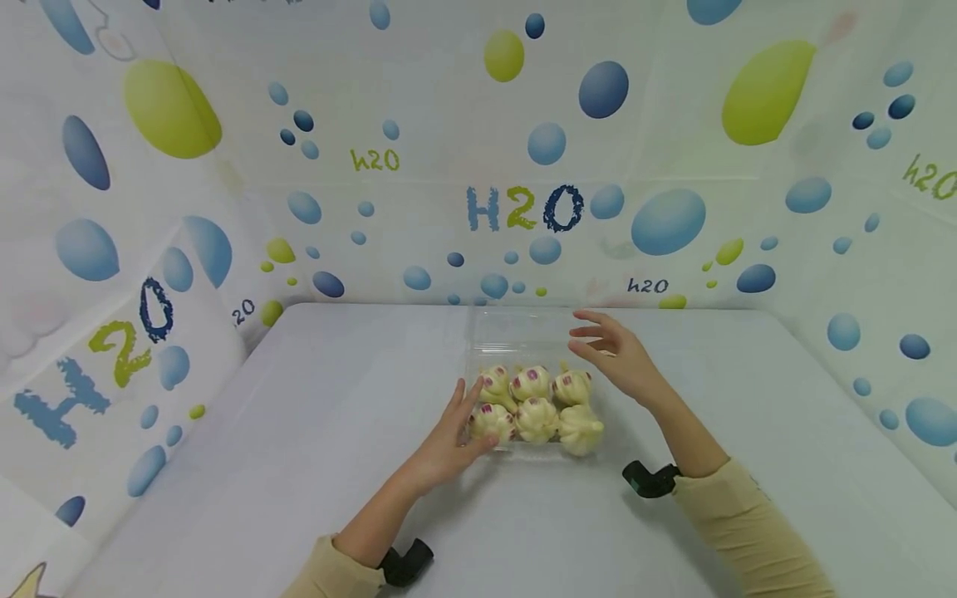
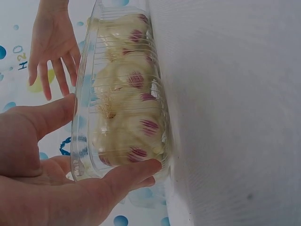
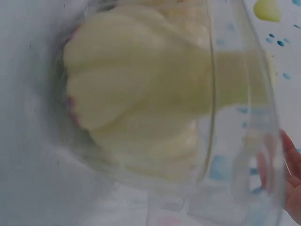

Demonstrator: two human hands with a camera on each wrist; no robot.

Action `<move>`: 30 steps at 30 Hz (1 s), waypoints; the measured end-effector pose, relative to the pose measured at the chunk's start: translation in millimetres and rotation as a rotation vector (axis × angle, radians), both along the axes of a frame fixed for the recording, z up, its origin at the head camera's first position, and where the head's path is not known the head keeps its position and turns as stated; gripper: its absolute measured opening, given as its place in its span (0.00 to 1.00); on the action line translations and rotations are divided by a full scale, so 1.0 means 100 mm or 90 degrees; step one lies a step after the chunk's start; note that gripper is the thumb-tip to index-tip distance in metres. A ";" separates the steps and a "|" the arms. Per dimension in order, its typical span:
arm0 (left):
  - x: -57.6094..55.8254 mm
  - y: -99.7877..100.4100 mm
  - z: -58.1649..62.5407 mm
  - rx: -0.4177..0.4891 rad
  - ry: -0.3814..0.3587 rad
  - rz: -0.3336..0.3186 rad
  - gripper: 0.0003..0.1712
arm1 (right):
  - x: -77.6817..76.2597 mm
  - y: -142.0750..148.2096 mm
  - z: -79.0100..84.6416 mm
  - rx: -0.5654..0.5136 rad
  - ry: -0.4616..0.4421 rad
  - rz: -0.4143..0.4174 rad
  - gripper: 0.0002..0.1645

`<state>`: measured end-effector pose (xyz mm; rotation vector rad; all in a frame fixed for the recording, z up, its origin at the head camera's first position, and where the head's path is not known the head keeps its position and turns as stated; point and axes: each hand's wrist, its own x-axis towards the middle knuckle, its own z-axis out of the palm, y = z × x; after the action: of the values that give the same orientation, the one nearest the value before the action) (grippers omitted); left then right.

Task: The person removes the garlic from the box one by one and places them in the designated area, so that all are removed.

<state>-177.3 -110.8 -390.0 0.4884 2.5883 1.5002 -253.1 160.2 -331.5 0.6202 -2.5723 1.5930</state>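
Note:
A clear plastic clamshell container [image 1: 538, 453] stands on the table, its transparent lid [image 1: 516, 328] folded back at the far side. Two rows of garlic bulbs [image 1: 537, 419] fill it, whitish with purple patches. My left hand [image 1: 444, 444] holds the container's left end, thumb at the rim and fingers along the wall in the left wrist view. My right hand [image 1: 616, 357] hovers beyond the bulbs at the right, near the lid's right edge, fingers extended and holding nothing. In the right wrist view one garlic bulb [image 3: 127, 84] shows large and blurred through the plastic.
The white table [image 1: 314, 399] meets a backdrop [image 1: 434, 100] printed with blue and green drops at its far edge and sides. A black wrist camera [image 1: 407, 563] sits on the left wrist and another black wrist camera [image 1: 650, 479] on the right.

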 end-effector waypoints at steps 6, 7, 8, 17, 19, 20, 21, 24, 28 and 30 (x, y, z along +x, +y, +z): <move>0.00 0.00 -0.02 0.008 -0.010 -0.001 0.44 | 0.03 -0.11 -0.05 0.012 -0.013 0.003 0.35; 0.00 0.00 -0.02 0.010 -0.012 0.000 0.44 | 0.03 -0.13 -0.05 0.011 -0.014 0.006 0.35; 0.00 0.00 -0.02 0.008 -0.012 0.000 0.44 | 0.03 -0.14 -0.06 0.008 -0.015 0.009 0.35; -0.01 0.00 0.00 0.001 -0.003 -0.003 0.45 | 0.04 -0.27 -0.08 -0.002 -0.009 0.039 0.36; -0.01 0.01 0.00 -0.002 -0.002 -0.003 0.45 | 0.03 -0.31 -0.10 -0.005 -0.010 0.043 0.36; -0.01 0.01 0.00 -0.003 -0.001 -0.003 0.45 | 0.03 -0.33 -0.10 -0.008 -0.012 0.045 0.36; -0.01 0.01 0.00 -0.004 -0.001 -0.002 0.45 | 0.02 -0.35 -0.11 -0.012 -0.012 0.049 0.36; -0.01 0.00 0.01 -0.005 -0.001 0.002 0.45 | 0.05 -0.42 -0.08 -0.018 -0.009 0.061 0.36; -0.01 0.00 0.01 0.002 0.000 0.002 0.45 | 0.03 -0.48 -0.11 -0.022 -0.004 0.071 0.35; -0.01 0.00 0.01 0.006 0.001 0.001 0.45 | 0.00 -0.48 -0.15 -0.018 -0.003 0.068 0.35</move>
<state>-178.7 -110.8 -389.4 0.4891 2.5836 1.5140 -253.6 111.8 -346.8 0.7652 -2.5562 1.6596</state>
